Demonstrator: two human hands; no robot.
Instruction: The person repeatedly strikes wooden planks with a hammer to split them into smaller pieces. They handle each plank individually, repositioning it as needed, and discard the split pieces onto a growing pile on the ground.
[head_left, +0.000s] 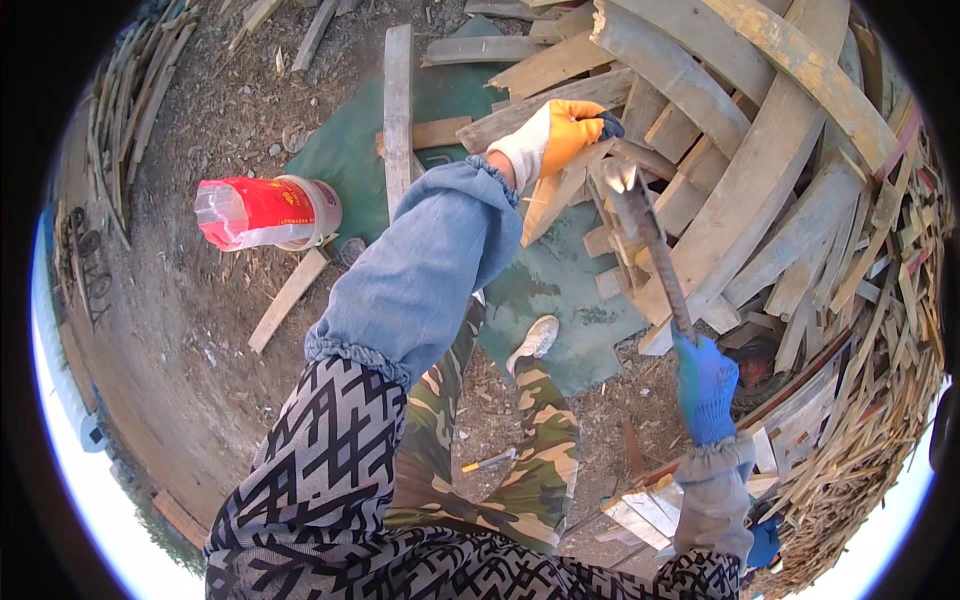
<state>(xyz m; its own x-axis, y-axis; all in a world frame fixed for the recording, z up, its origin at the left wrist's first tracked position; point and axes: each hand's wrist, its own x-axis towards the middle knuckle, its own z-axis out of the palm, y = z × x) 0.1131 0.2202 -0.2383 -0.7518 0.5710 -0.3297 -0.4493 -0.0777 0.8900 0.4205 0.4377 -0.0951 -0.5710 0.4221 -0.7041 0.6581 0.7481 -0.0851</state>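
Observation:
My left hand (574, 135), in an orange and white work glove, is closed around the end of a weathered wooden board (559, 199) at the edge of the plank pile. My right hand (705, 386), in a blue glove, grips the shaft of a metal hammer or pry tool (660, 255); its exact kind is blurred. The tool's bright head is raised just right of my left hand, and I cannot tell whether it touches the wood. Worn planks (765, 187) lie heaped on the right, over part of a green sheet (555, 300).
A white bucket (326, 214) with a red printed plastic bag (262, 212) lies at left. Loose boards (397, 112) rest on the sheet and dirt. A yellow-handled tool (487, 460) lies between my legs. A large heap of thin scrap wood (862, 450) rises at right.

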